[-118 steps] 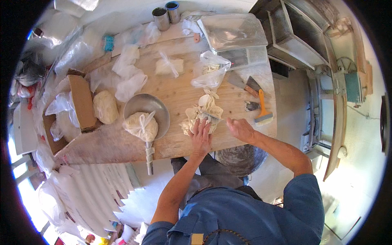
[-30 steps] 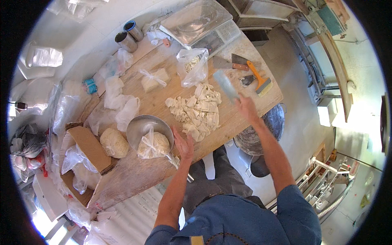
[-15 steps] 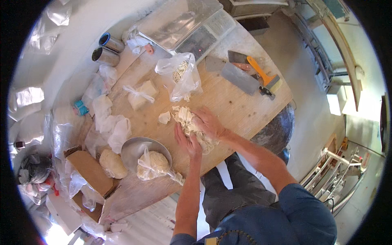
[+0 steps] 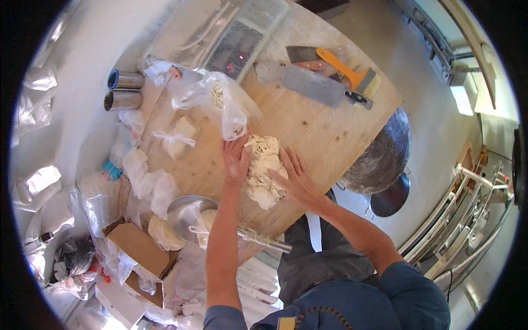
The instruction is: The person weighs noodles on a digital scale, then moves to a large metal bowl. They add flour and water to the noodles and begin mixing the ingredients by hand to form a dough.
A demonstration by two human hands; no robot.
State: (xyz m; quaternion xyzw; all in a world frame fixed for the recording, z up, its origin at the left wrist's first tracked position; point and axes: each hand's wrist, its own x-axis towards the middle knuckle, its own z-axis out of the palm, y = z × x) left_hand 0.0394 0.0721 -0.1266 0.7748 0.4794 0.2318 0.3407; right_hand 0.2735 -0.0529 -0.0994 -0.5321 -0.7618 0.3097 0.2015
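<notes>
A heap of pale, crumpled dough strips (image 4: 265, 171) lies on the floury wooden table. Along its left side rests my left hand (image 4: 235, 159), fingers stretched out and pointing away from me, just short of a clear plastic bag (image 4: 232, 118) with thin pale noodles in it. My right hand (image 4: 297, 176) lies against the heap's right side, its fingers spread and the thumb over the dough. Neither hand is closed around anything.
A scraper with an orange handle (image 4: 338, 63) and a broad grey blade (image 4: 313, 85) lie at the far right. Left stand a knotted bag (image 4: 181, 137), a metal pan (image 4: 179, 212) and a cardboard box (image 4: 140, 247). A large wok (image 4: 379, 154) sits beyond the right edge.
My left hand has slid farther away along the heap's left side, and my right hand has come off its top to the right side. The loose dough piece beside the heap no longer shows separately.
</notes>
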